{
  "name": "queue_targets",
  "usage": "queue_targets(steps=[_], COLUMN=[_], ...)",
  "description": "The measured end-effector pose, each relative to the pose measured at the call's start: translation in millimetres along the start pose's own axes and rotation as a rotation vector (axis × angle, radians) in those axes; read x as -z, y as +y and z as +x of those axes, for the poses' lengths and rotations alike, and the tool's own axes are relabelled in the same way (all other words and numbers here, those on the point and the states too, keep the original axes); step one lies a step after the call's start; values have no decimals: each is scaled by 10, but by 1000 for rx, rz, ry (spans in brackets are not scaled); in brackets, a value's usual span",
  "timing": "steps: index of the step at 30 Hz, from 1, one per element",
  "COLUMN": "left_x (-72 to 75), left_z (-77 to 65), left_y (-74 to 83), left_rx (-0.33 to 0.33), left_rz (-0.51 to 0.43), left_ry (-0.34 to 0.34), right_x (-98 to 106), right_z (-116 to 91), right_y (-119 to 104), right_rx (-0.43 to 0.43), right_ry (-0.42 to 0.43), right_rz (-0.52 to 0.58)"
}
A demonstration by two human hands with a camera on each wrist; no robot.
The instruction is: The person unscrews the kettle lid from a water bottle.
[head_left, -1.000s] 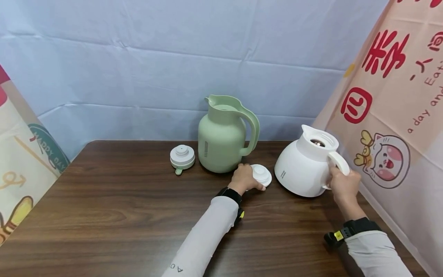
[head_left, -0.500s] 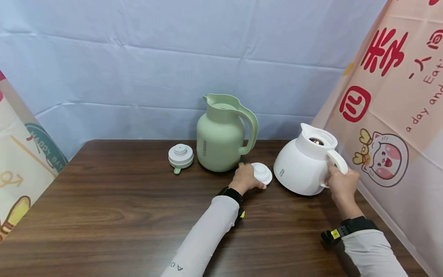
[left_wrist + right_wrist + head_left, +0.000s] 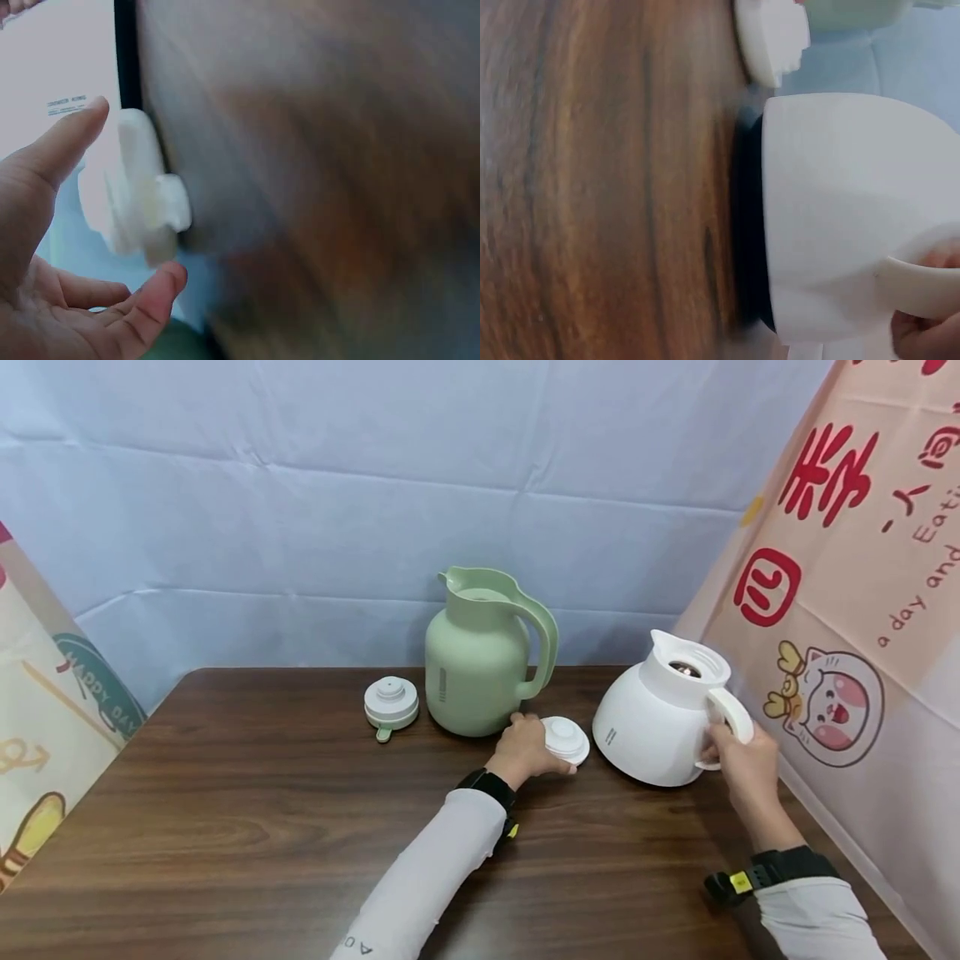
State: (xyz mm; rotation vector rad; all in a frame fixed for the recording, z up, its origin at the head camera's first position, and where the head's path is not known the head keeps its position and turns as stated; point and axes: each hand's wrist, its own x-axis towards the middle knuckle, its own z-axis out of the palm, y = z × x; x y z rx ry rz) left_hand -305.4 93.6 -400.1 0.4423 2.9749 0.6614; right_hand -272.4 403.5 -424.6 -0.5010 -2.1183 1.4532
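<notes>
My left hand [image 3: 527, 750] lies at the near left side of a round white lid [image 3: 566, 740] on the table. Its thumb and fingers are spread apart around the lid [image 3: 135, 187] in the left wrist view, with gaps showing. My right hand [image 3: 748, 768] holds the handle [image 3: 731, 717] of a white thermos jug [image 3: 647, 731], fingers passing inside the handle. This jug stands upright and uncovered, its dark mouth showing. In the right wrist view, only part of the hand [image 3: 930, 330] shows at the handle.
A green thermos jug [image 3: 477, 664] stands behind my left hand. Left of it sits a white-and-green stopper [image 3: 391, 702] with a small green tab. A pale cloth [image 3: 300, 527] hangs behind the brown table [image 3: 247, 827]; a printed cloth [image 3: 832, 610] borders the right.
The right hand's fingers look slightly looser at the handle, and its wrist has shifted a little. The left forearm has moved slightly left. Both jugs and the lid stay in place.
</notes>
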Motion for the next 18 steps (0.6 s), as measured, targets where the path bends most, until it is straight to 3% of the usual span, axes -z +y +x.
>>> queue_targets(steps=[3,5,11,15,18], left_x=[88,146,223,244,299], left_z=[-27,-40,-94,-182,-270], left_y=[-12,-11,-6,-53,-121], left_rx=[-13,-27,-56,-106,-158], left_rz=[34,48,31,56,99], left_ry=[16,24,1,-6,12], right_x=[59,68,68,112,150], right_z=[178,188,-166,-471,-670], right_y=[305,301,-175,-491,-682], right_rx=[25,9,-18,67,187], right_ry=[-45,-50,-76,-142,-219], right_rz=[-115,-130,-173,-251,-313])
